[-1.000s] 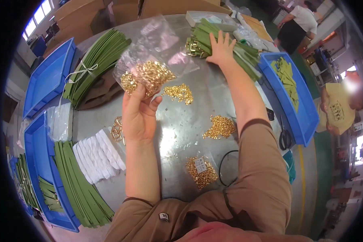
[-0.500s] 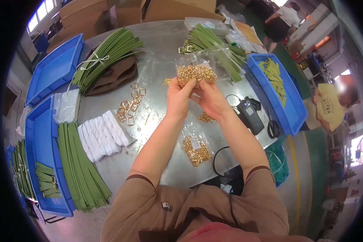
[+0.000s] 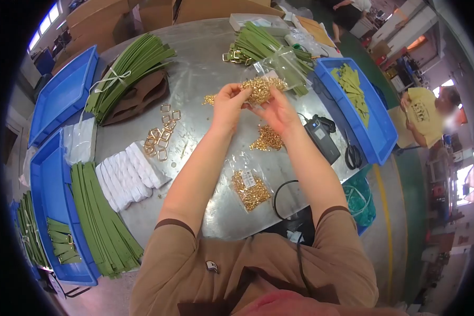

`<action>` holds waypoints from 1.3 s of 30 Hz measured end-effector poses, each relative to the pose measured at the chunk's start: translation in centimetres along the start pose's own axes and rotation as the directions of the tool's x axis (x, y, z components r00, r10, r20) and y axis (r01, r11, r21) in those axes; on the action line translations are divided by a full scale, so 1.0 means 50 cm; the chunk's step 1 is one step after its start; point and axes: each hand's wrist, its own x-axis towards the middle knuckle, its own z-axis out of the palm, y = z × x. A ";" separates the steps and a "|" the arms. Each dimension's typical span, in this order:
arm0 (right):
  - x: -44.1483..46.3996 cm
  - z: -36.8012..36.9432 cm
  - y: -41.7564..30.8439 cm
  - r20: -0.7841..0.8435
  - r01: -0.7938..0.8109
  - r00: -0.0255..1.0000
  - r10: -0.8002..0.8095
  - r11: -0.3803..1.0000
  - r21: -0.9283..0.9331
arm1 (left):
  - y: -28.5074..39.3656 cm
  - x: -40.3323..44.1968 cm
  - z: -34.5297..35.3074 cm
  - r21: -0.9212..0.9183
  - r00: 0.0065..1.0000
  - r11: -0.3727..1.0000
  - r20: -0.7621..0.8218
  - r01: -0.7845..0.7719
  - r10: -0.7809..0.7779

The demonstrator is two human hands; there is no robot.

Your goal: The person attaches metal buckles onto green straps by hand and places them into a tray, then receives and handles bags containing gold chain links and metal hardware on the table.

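Between my left hand (image 3: 228, 109) and my right hand (image 3: 278, 111), a clear plastic bag (image 3: 262, 90) of small gold metal pieces is pinched by its near edge. The bag lies tilted, its clear part towards the far right. Below my right hand is a loose pile of gold pieces (image 3: 268, 138) on the metal table (image 3: 195, 58). A smaller gold heap (image 3: 209, 99) lies just left of my left hand. Nearer to me, between my forearms, rests a second clear bag of gold pieces (image 3: 251, 190) with a white label.
Square gold rings (image 3: 162, 138) and a white folded bundle (image 3: 126, 178) lie left. Green strap bundles (image 3: 134, 73) sit far left and far right (image 3: 253, 45). Blue trays (image 3: 382, 138) flank the table. A black device (image 3: 324, 142) and scissors (image 3: 353, 157) lie right. Another person (image 3: 425, 118) is beyond.
The bag in my hands has gone from standing fairly upright to tilted over. More of the loose gold pile shows under my right hand. The whole view has shifted slightly.
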 end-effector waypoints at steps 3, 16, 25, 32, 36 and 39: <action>0.029 -0.025 -0.001 -0.001 -0.028 1.000 0.028 0.997 -0.069 | -0.026 0.019 -0.008 0.036 0.997 0.998 -0.062 0.054 -0.052; 0.099 -0.103 0.018 -0.174 -0.065 0.985 0.011 0.950 -0.305 | -0.091 0.061 -0.184 0.783 0.862 0.597 -0.173 -0.172 0.476; 0.119 -0.126 0.012 -0.230 -0.081 0.973 -0.002 0.933 -0.351 | -0.094 0.098 -0.179 0.351 0.943 0.922 -0.220 -0.162 0.249; 0.123 -0.124 0.017 -0.232 -0.066 0.971 -0.051 0.881 -0.469 | -0.085 0.099 -0.166 -0.032 0.977 0.997 -0.206 -0.068 0.060; 0.127 -0.131 0.014 -0.230 -0.068 0.971 -0.059 0.860 -0.505 | -0.071 0.094 -0.161 -0.124 0.967 0.986 -0.242 -0.112 0.080; 0.129 -0.126 0.012 -0.244 -0.050 0.966 -0.091 0.855 -0.516 | -0.065 0.097 -0.164 -0.132 0.948 0.983 -0.308 -0.128 0.082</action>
